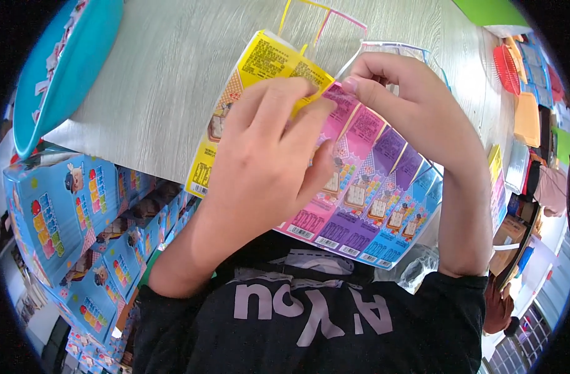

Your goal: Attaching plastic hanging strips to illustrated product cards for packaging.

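Note:
A glossy printed label sheet (pixel 349 187) hangs slanted over the table's near edge, its sections running yellow, pink, purple and blue. Beyond its top edge, a thin cut-out border (pixel 305 5) with matching coloured edges spreads on the table, framing open gaps. My right hand (pixel 400 93) pinches the border at the sheet's top edge, thumb against bent fingers. Across the yellow section (pixel 269 53) and part of the pink lies my left hand (pixel 266 140), its fingers bent and apart, the thumb separate over the pink. Its fingertips partly hide the sheet.
A turquoise basin (pixel 101 59) with small wrapped pieces stands at the far left. Blue printed boxes (pixel 54 218) are stacked below it. At right are a red basket (pixel 506 70), an orange tray (pixel 527 118) and clear plastic film (pixel 420 267). Another person's sleeve (pixel 550 187) shows beyond.

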The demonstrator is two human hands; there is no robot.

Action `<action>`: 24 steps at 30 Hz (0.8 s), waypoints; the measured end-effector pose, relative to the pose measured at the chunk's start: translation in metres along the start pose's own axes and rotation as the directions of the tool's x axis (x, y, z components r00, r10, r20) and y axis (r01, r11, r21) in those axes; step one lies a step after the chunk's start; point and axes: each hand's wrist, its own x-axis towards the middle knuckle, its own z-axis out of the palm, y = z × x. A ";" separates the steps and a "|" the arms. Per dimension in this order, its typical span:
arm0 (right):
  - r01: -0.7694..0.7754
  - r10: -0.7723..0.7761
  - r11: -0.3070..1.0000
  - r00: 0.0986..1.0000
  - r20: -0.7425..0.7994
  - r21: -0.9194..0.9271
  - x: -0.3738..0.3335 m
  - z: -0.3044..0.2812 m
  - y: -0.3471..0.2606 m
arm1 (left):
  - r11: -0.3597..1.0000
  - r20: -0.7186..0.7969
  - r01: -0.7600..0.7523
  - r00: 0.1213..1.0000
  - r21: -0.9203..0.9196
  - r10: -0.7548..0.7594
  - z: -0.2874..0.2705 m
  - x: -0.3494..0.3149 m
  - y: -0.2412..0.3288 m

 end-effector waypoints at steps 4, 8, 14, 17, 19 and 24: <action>-0.013 0.013 1.000 1.000 0.006 -0.013 -0.002 -0.002 -0.003 | 0.966 -0.027 0.064 0.998 0.249 -0.059 0.004 0.005 0.004; 0.089 -0.089 0.996 0.992 -0.086 0.001 -0.001 0.004 0.002 | 0.963 -0.015 0.083 0.996 0.258 -0.082 0.007 0.006 0.006; 0.029 -0.029 0.999 0.999 -0.021 0.019 -0.002 0.001 -0.002 | 0.959 0.014 0.085 0.996 0.272 -0.092 0.005 0.007 0.007; 0.017 -0.016 0.999 1.000 -0.027 0.040 0.002 0.003 -0.003 | 0.948 0.034 0.073 0.996 0.309 -0.088 0.007 0.006 0.009; -0.038 0.038 0.991 0.999 0.002 0.126 0.006 0.002 -0.001 | 0.924 0.035 0.065 0.996 0.378 -0.085 0.009 0.005 0.011; -0.068 0.064 0.976 0.998 0.025 0.205 0.007 0.004 -0.008 | 0.890 0.044 0.052 0.996 0.454 -0.081 0.009 0.005 0.015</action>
